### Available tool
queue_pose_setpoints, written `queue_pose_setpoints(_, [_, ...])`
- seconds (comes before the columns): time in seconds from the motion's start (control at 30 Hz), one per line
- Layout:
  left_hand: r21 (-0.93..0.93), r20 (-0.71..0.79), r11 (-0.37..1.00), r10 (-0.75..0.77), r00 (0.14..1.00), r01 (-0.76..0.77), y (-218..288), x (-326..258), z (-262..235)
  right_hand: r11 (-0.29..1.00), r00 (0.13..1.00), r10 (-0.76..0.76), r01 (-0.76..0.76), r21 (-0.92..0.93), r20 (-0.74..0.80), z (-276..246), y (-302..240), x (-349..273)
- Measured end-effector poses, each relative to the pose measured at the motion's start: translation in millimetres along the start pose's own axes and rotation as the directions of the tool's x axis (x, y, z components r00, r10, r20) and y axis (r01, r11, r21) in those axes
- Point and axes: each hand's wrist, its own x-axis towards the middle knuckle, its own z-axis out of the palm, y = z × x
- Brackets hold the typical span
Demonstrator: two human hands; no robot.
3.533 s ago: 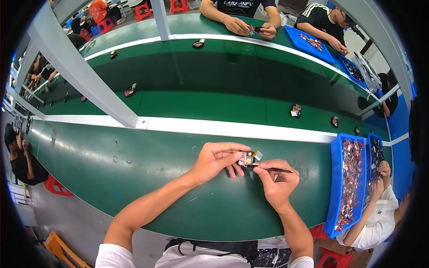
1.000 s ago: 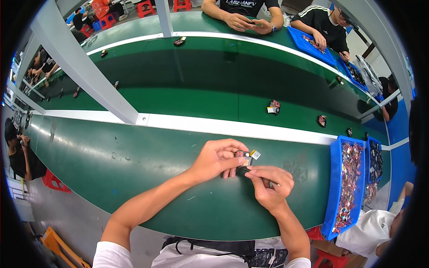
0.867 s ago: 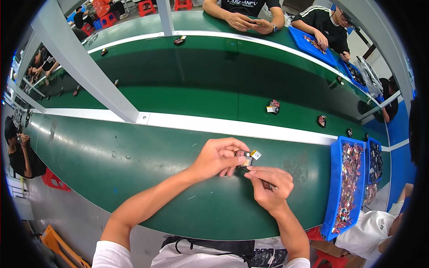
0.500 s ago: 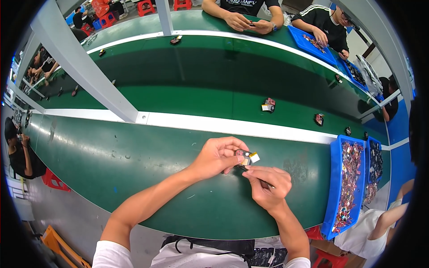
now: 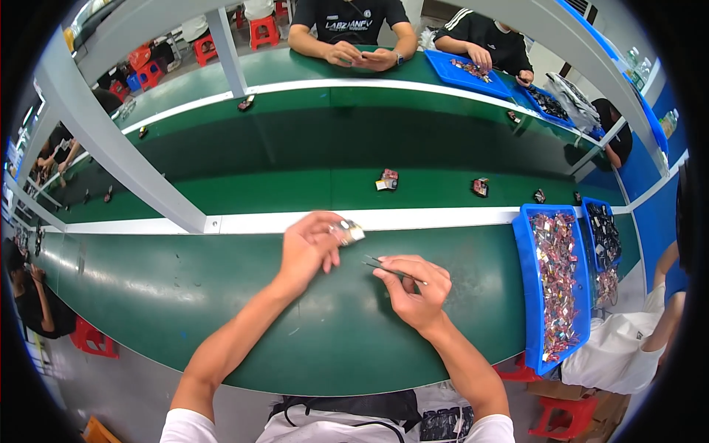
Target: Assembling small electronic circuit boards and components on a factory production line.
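Near the white rail, my left hand (image 5: 306, 247) is closed on a small electronic assembly (image 5: 349, 232), an open dark case with a circuit board and a silvery-white part, blurred by motion. To its right, above the green table (image 5: 295, 332), my right hand (image 5: 421, 289) grips a pair of thin dark tweezers (image 5: 391, 271) between thumb and fingers. The tweezers' tips point left toward the assembly but stand apart from it, with a small gap between them and nothing visible held.
Beyond the white rail (image 5: 281, 221), a green conveyor belt carries several similar assemblies, one (image 5: 386, 179) almost straight ahead. At the right stand a blue tray (image 5: 526, 295) of small red boards and another blue tray (image 5: 591, 244) of black cases. Co-workers sit across the belt and at both sides.
My left hand has moved left and away from me, taking the assembly off the tweezers. My right hand has drifted slightly left. The view has shifted, and the belt's assemblies appear further left.
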Motion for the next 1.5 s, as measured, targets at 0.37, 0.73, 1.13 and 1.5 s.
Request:
queue_pose_setpoints(0.37, [0.932, -0.362, 0.255, 0.632, 0.685, 0.258, 38, 95, -105, 0.997, 0.997, 0.054, -0.057, -0.047, -0.061, 11, 0, -5])
queue_pose_setpoints(0.73, [0.823, 0.482, 0.167, 0.298, 0.824, -0.542, 51, 161, 16, 0.999, 0.998, 0.026, -0.029, -0.042, -0.06, 17, -5, -8])
queue_pose_setpoints(1.13, [0.925, 0.365, 0.159, -0.13, 0.922, -0.344, 39, 165, 8, 0.994, 0.994, 0.102, -0.103, -0.035, -0.034, 17, -11, -12])
queue_pose_setpoints(1.5, [0.333, 0.012, 0.942, 0.032, 0.999, -0.034, 55, 32, -40, 0.995, 0.998, 0.06, -0.062, -0.073, -0.032, 20, -12, -8])
